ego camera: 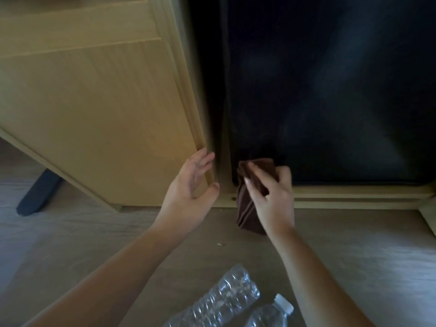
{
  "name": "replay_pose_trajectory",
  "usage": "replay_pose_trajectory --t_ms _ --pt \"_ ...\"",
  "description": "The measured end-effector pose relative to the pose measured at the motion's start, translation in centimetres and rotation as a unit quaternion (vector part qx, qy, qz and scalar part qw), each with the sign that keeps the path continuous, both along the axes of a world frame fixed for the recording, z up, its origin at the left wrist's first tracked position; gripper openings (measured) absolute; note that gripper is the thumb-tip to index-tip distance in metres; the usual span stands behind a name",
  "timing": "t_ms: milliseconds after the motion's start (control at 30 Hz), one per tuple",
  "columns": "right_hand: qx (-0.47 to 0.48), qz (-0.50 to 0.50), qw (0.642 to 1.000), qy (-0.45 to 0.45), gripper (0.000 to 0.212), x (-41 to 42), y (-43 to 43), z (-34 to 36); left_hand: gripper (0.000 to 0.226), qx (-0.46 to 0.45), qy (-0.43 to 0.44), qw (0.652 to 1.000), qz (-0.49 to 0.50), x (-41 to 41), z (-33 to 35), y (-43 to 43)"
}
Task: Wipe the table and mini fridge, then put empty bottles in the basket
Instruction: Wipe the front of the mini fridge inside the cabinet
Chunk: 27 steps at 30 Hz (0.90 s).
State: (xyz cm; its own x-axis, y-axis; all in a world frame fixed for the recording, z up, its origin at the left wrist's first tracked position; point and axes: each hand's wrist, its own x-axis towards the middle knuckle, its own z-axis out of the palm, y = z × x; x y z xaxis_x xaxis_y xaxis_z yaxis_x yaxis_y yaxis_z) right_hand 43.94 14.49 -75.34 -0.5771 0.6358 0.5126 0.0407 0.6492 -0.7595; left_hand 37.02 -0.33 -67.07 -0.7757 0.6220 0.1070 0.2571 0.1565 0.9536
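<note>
Two hands are in view, both bare. The left hand [192, 185] rests on the free edge of a tan wooden door [94, 109]; its fingers lie spread along the door's face and its thumb presses the edge, so its grip is loose and open, closing on nothing. The right hand [271, 197] has its grip closed around one brown cloth [250, 201], pinched between thumb and fingers. The top of the cloth is pressed against the lower left corner of the dark fridge [330, 90], and the rest of it hangs down in folds past the wooden sill [354, 197] to just above the floor [354, 256].

One fridge front shows, black and glossy with faint reflections, set in a wooden frame. The door stands swung to the left of it, with a dark gap between the two.

Two clear plastic bottles lie on the floor near the bottom edge, side by side between the forearms. The left bottle [226, 296] is crumpled and ribbed, and its cap end cannot be seen. The right bottle [271, 312] carries a white cap and is cut off by the frame. Both look empty.

One dark furniture leg [39, 192] stands on the floor at the left.
</note>
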Motion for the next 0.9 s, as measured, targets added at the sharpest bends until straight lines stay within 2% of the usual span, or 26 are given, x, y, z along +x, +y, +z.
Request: replay_pose_trajectory --t_ms 67,133,233,300,367,500,600,700,800,900 --pt "0.036 0.001 0.999 0.006 0.034 0.3 1.0 0.7 0.06 -0.001 0.006 1.0 0.003 0.1 -0.1 0.2" --pt "0.074 0.007 0.997 -0.026 0.033 0.5 1.3 0.3 0.059 0.005 0.004 1.0 0.006 0.2 -0.3 0.5" --pt "0.014 0.022 0.989 -0.142 0.031 0.8 0.4 -1.8 0.062 0.007 -0.008 1.0 0.01 0.2 -0.6 0.8" --pt "-0.024 0.015 0.982 -0.188 0.03 0.8 0.1 -3.1 0.063 0.004 -0.014 1.0 0.01 0.2 -0.8 1.0" --pt "-0.025 0.004 0.984 -0.174 0.03 1.0 0.1 -3.6 0.063 0.002 -0.019 1.0 0.011 0.2 -1.1 1.4" --pt "-0.064 -0.048 0.995 -0.063 0.029 2.8 2.3 -3.0 0.068 -0.017 -0.028 0.999 0.008 0.2 -1.3 2.6" --pt "-0.071 -0.096 0.992 -0.046 0.029 5.1 5.3 -2.9 0.071 -0.031 -0.041 0.999 -0.001 0.4 -1.5 3.8" --pt "-0.131 -0.148 0.98 -0.028 0.03 6.6 7.7 -3.0 0.072 -0.04 -0.049 0.998 -0.002 0.7 -1.9 4.5" --pt "-0.165 -0.148 0.975 -0.003 0.028 6.4 7.5 -3.0 0.072 -0.039 -0.047 0.998 -0.003 0.8 -2.5 4.3" --pt "-0.137 -0.134 0.981 -0.006 0.025 4.6 5.2 -3.0 0.071 -0.036 -0.044 0.998 0.007 0.3 -2.7 3.5"
